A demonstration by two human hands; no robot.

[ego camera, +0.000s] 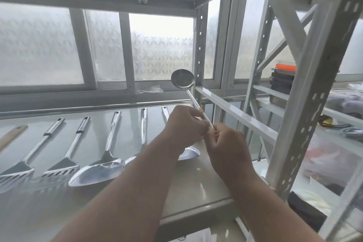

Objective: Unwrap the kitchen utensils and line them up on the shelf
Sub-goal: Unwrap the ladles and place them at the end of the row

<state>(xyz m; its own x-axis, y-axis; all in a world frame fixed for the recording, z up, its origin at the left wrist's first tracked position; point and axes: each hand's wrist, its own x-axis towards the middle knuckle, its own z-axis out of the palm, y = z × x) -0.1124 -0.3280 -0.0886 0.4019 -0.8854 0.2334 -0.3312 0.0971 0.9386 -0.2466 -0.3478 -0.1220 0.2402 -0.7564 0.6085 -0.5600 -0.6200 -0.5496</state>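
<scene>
A steel ladle is held up above the right end of the shelf, bowl at the top, handle slanting down to my hands. My left hand pinches the handle midway, beside a small orange tag. Just below it my right hand grips the handle's lower end, where a second bit of orange shows. Whether clear wrap covers the handle I cannot tell. Several steel utensils lie in a row on the shelf: two slotted turners, a spatula and others partly hidden under my arms.
A wooden handle lies at the shelf's far left. White perforated uprights and a crossbar stand close on the right. A neighbouring rack holds stacked boxes and bags. Frosted windows are behind.
</scene>
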